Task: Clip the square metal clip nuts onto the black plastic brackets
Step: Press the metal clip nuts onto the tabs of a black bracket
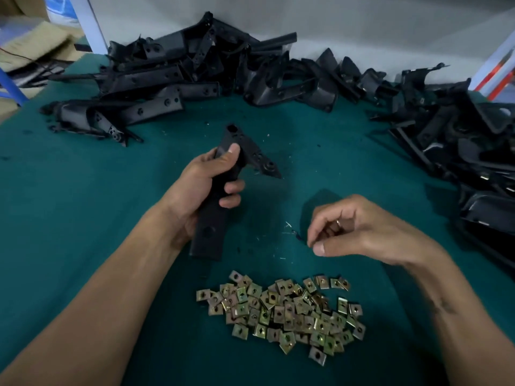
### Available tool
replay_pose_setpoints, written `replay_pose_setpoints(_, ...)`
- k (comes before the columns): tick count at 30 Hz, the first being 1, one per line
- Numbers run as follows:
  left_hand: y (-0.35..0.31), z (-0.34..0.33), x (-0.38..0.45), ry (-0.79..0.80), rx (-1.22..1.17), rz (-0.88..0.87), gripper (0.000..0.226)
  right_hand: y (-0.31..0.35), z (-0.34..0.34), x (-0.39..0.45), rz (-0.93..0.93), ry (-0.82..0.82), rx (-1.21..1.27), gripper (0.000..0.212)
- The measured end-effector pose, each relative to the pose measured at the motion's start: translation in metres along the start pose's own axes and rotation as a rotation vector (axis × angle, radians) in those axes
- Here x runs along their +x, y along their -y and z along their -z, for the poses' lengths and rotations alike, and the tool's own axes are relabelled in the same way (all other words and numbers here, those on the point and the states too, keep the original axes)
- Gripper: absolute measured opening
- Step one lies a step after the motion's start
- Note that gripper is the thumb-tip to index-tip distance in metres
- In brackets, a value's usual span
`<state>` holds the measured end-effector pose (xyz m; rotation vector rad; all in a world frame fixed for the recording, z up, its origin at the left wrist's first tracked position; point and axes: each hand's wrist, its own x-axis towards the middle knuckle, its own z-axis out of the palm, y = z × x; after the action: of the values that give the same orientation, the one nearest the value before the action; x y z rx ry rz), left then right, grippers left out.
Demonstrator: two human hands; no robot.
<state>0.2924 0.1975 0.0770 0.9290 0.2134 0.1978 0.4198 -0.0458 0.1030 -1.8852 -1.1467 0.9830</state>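
A long black plastic bracket [223, 176] is gripped by the left hand [200, 188] above the green desk [83, 190]. The right hand's [354, 227] grip is curled; contents cannot be told. One square brass-coloured metal clip nut [281, 307] should be taken from the near pile and slid squarely on.

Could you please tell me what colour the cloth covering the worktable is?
The cloth is dark teal green, seen in the head view, the only view.
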Motion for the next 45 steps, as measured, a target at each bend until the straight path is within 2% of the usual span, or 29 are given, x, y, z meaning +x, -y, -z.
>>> replay_pose_setpoints(3,0.001,-0.001,-0.002,0.103,0.0,0.038,0.019,0.003,0.011,-0.021,-0.105,0.112,-0.068,0.013)
replay_pose_setpoints(5,0.004,-0.003,-0.003,0.169,0.023,0.044,0.012,0.0,0.013,-0.039,-0.159,0.117,-0.027,0.023)
replay_pose_setpoints(8,0.004,-0.005,-0.005,0.178,0.047,0.095,0.016,-0.008,-0.002,-0.064,-0.133,0.001,-0.034,0.028)
replay_pose_setpoints(13,0.002,-0.002,-0.004,0.197,0.019,0.18,0.02,-0.018,-0.034,-0.075,-0.039,-0.282,-0.145,0.021)
replay_pose_setpoints(17,0.003,-0.001,-0.002,0.199,0.032,0.198,0.021,-0.019,-0.04,-0.072,0.023,-0.349,-0.149,0.01)
replay_pose_setpoints(20,0.004,0.0,-0.002,0.225,0.045,0.204,0.022,-0.024,-0.036,-0.067,0.006,-0.402,0.018,0.009)
replay_pose_setpoints(24,0.004,-0.002,-0.001,0.249,0.052,0.203,0.023,-0.021,-0.027,-0.043,0.045,-0.474,0.459,0.006)
replay_pose_setpoints(28,0.005,-0.004,-0.001,0.25,0.044,0.196,0.022,-0.011,-0.025,-0.004,0.122,-0.464,0.827,0.006)
replay_pose_setpoints(31,0.004,-0.003,-0.002,0.243,0.045,0.189,0.021,-0.003,-0.03,0.025,0.199,-0.407,0.943,0.008)
replay_pose_setpoints(38,0.004,-0.001,0.0,0.251,0.035,0.201,0.022,-0.006,-0.027,0.035,0.234,-0.026,0.922,0.03)
replay_pose_setpoints(42,0.005,0.001,0.0,0.258,0.025,0.208,0.021,-0.005,-0.023,0.035,0.209,0.03,0.863,0.025)
replay_pose_setpoints(45,0.005,0.002,0.0,0.274,0.019,0.21,0.029,-0.005,-0.021,0.034,0.199,0.039,0.855,0.021)
